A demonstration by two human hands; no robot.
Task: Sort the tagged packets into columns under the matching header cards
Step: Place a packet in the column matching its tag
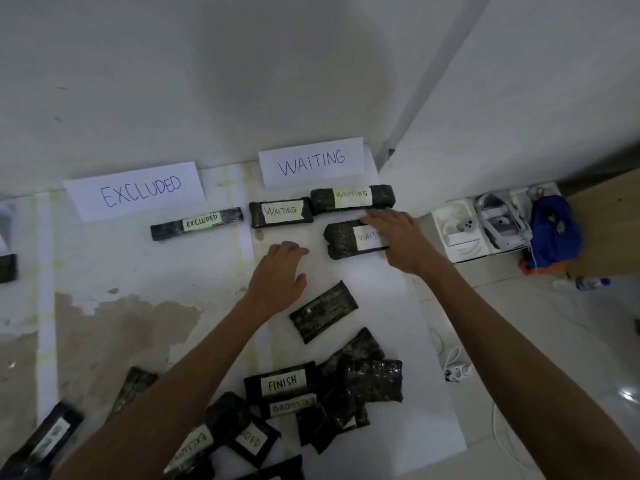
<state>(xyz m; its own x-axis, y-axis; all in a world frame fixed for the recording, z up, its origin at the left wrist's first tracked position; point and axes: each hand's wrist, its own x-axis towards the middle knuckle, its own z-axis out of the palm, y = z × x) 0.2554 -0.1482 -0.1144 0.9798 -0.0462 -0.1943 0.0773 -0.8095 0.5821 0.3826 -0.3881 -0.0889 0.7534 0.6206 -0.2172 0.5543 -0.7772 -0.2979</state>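
Note:
Two white header cards lie at the far edge: EXCLUDED (135,190) and WAITING (311,162). One black packet tagged EXCLUDED (196,223) lies under the first card. Two packets tagged WAITING (281,212) (352,199) sit under the second. My right hand (398,237) grips a third WAITING packet (346,239) by its right end, just below those two. My left hand (278,275) hovers flat and empty left of it. A pile of unsorted black packets (311,393) lies near me, one tagged FINISH (282,381).
A lone untagged-side packet (323,311) lies between the pile and my hands. White boxes (457,233), a blue bag (554,233) and a bottle (592,283) sit on the floor at right. A cable and plug (457,370) lie beside the white sheet's right edge.

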